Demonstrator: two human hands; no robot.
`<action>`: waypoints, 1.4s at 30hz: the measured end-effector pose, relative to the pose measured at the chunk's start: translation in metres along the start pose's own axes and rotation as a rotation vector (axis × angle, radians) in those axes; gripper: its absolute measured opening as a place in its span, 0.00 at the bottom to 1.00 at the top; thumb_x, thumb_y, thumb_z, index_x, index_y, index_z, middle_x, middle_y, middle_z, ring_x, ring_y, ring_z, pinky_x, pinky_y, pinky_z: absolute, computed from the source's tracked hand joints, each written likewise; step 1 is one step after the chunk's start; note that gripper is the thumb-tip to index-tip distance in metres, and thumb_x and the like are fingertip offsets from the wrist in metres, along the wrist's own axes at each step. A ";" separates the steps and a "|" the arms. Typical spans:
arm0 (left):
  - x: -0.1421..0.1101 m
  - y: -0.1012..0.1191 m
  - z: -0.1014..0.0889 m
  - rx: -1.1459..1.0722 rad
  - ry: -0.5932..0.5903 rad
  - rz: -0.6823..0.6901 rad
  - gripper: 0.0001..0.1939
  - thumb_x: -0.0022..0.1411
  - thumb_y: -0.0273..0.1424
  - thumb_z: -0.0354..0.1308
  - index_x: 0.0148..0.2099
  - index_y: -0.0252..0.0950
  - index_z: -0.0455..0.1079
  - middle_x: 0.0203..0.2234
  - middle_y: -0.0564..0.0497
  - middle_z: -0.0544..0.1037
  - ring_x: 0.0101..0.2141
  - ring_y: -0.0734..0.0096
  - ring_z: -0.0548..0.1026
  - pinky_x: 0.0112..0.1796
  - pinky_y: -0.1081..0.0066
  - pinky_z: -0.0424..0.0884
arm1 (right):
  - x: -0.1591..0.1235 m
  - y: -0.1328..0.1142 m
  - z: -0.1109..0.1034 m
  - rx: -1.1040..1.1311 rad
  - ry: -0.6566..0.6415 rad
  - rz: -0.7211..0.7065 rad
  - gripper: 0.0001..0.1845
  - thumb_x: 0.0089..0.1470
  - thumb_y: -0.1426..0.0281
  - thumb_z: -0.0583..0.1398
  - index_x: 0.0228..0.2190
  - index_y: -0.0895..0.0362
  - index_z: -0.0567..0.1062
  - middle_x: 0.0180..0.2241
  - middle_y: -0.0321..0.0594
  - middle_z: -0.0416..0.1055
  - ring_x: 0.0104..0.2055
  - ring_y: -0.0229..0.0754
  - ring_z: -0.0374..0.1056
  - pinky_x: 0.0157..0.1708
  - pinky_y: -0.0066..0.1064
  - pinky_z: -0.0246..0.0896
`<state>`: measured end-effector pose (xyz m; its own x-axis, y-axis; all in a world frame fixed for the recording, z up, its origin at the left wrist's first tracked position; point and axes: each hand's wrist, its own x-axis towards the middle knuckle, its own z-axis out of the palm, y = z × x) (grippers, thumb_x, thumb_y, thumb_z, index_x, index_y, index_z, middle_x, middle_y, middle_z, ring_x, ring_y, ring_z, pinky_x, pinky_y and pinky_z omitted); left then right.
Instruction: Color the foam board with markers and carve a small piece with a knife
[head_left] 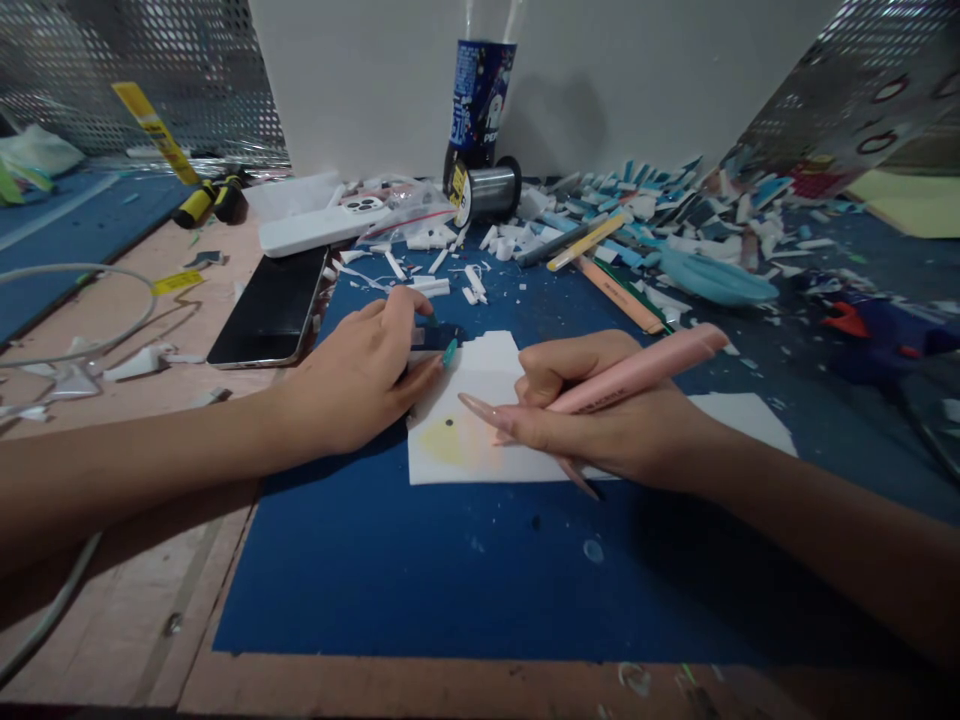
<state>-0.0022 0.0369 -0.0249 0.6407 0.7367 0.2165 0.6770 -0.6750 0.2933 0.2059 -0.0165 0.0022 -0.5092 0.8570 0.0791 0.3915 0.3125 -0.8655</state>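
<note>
A white cut-out board [457,462] with a notched top edge lies flat on a blue mat. On its face are a yellow patch, a dark dot and faint peach strokes. My right hand [600,410] is closed around a pink marker [630,372], whose tip meets the board beside the peach strokes. At the board's left edge rests my left hand [375,370], fingers curled and the green-nailed thumb pressed on the edge. Its other fingertips are partly hidden. Another white piece [750,415] shows behind my right wrist.
Beyond the hands lie several markers [622,295], white and blue scraps [660,200], a wire spool [491,192] and a bottle [484,90]. Left are a black phone [270,305], a white phone [322,228] and a cable [75,268]. A blue glue gun [892,330] sits right.
</note>
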 end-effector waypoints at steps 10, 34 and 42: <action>0.000 0.000 0.000 -0.001 -0.004 0.006 0.18 0.65 0.37 0.46 0.50 0.29 0.54 0.33 0.43 0.69 0.37 0.57 0.71 0.36 0.60 0.69 | 0.001 0.000 -0.001 -0.018 0.001 0.025 0.25 0.52 0.71 0.60 0.15 0.56 0.50 0.14 0.28 0.49 0.16 0.29 0.47 0.15 0.26 0.42; -0.001 0.001 -0.001 -0.012 -0.015 -0.010 0.17 0.65 0.38 0.46 0.50 0.31 0.54 0.36 0.42 0.70 0.41 0.54 0.71 0.37 0.59 0.70 | 0.000 -0.002 -0.002 0.005 -0.038 -0.011 0.25 0.49 0.74 0.60 0.14 0.55 0.48 0.14 0.29 0.49 0.16 0.30 0.47 0.16 0.28 0.43; -0.002 -0.002 0.002 0.078 0.102 0.036 0.09 0.62 0.32 0.48 0.42 0.34 0.54 0.37 0.43 0.65 0.40 0.58 0.68 0.40 0.58 0.69 | 0.001 -0.001 -0.002 0.067 0.351 0.060 0.27 0.49 0.70 0.64 0.13 0.54 0.53 0.10 0.29 0.49 0.13 0.31 0.49 0.18 0.31 0.52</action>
<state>-0.0035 0.0368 -0.0276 0.6279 0.7093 0.3203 0.6826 -0.6996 0.2112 0.2065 -0.0148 0.0043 -0.1882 0.9650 0.1824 0.3556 0.2401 -0.9033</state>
